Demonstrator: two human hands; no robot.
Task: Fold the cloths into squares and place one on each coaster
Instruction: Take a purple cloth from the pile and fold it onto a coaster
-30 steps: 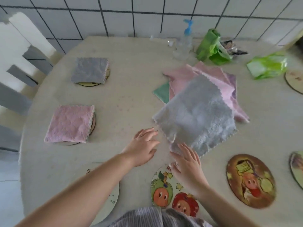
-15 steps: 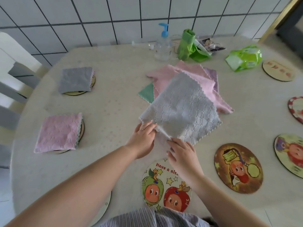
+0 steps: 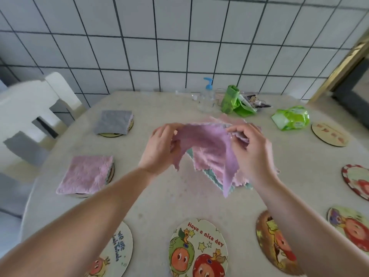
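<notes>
Both my hands hold a lilac cloth (image 3: 207, 144) in the air above the table. My left hand (image 3: 159, 148) grips its left top corner and my right hand (image 3: 249, 148) pinches its right top corner. The cloth hangs down between them. Under it lies a pile of pink and green cloths (image 3: 209, 174), partly hidden. A folded grey cloth (image 3: 113, 121) lies on a coaster at the far left. A folded pink cloth (image 3: 85, 173) covers another coaster nearer on the left. Bare round coasters lie near me: a fruit one (image 3: 197, 250), another (image 3: 277, 244) to its right.
More bare coasters lie at the right edge (image 3: 355, 180) and far right (image 3: 329, 133), and one at the near left (image 3: 119, 250). A pump bottle (image 3: 206, 98), green bags (image 3: 233, 100) and a wipes pack (image 3: 290, 117) stand at the back. A white chair (image 3: 30, 108) is left.
My hands took the cloth from the pile's near edge and lifted it up off the table, spreading it between them. The view tilted upward.
</notes>
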